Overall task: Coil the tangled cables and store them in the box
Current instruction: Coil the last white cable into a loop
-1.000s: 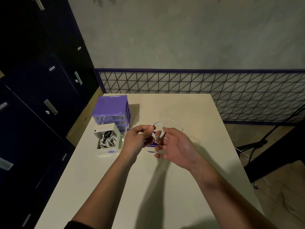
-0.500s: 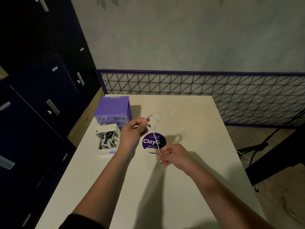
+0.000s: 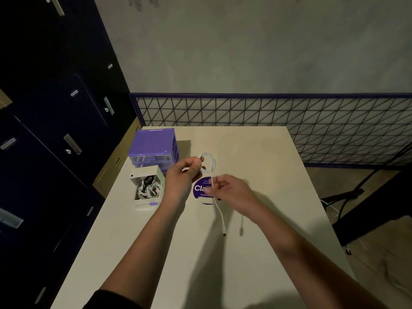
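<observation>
Partly hidden sticker (image 3: 201, 188) reads "Cla" (purple).

Right hand (image 3: 230, 189) moved back up toward the left hand (image 3: 185, 175); half a second ago it was lower and nearer the person, pulling the white cable (image 3: 219, 210) taut. It now pinches the cable higher along its length, over the purple round sticker (image 3: 200, 188). The free tail, previously out of sight in that hand, now hangs slack below it, plug end (image 3: 224, 234) dangling above the counter (image 3: 256, 157). Loop at the left hand is rounder and more open than a second ago.
</observation>
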Demonstrator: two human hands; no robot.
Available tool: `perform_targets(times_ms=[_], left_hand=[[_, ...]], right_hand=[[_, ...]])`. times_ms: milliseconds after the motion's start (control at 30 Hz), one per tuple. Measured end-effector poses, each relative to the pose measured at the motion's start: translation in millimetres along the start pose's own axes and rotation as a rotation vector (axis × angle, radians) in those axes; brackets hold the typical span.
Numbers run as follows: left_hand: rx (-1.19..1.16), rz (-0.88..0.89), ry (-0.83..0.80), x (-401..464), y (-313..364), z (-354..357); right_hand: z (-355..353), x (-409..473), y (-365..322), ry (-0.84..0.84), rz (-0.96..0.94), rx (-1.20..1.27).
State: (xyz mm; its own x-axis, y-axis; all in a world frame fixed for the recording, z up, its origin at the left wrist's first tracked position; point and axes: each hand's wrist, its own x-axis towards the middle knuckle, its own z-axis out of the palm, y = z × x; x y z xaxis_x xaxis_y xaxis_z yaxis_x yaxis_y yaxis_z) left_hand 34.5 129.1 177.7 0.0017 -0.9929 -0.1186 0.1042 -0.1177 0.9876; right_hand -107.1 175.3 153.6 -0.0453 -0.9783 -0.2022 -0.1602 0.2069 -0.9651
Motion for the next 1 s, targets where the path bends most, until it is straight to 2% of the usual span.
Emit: perform_targets(times_ms=[133, 300, 467, 600, 733, 833, 1000], left_hand=[[0.006, -0.015, -0.045, -5.1, -2.8, 5.7], [-0.064, 0.004, -0.032, -7.2, 2.7, 8.4], [-0.183, -0.063, -0.037, -12.6, 2.3, 9.4], [-0.09, -0.078, -0.096, -11.8, -0.8, 6.4], [0.105, -0.076, -0.171, -13.2, -6.7, 6.8], [0.275, -0.072, -0.253, -10.2, -5.0, 2.2], [0.433, 0.027, -0.306, -0.4, 6.6, -6.4]], right_hand=[[-2.0, 1.8, -22.2, 0.172, -0.132, 0.033], [0.3, -1.0, -22.5, 0.154, -0.146, 0.04], [-3.1, -3.2, -24.5, 0.185, -0.114, 0.247], [-3.7, -2.3, -26.7, 0.232, -0.084, 0.312], [-8.9, 0.1, -28.3, 0.277, -0.12, 0.24], [-14.0, 3.4, -24.6, 0.298, -0.176, 0.068], [-21.0, 9.0, -18.7, 0.206, -0.185, -0.204]])
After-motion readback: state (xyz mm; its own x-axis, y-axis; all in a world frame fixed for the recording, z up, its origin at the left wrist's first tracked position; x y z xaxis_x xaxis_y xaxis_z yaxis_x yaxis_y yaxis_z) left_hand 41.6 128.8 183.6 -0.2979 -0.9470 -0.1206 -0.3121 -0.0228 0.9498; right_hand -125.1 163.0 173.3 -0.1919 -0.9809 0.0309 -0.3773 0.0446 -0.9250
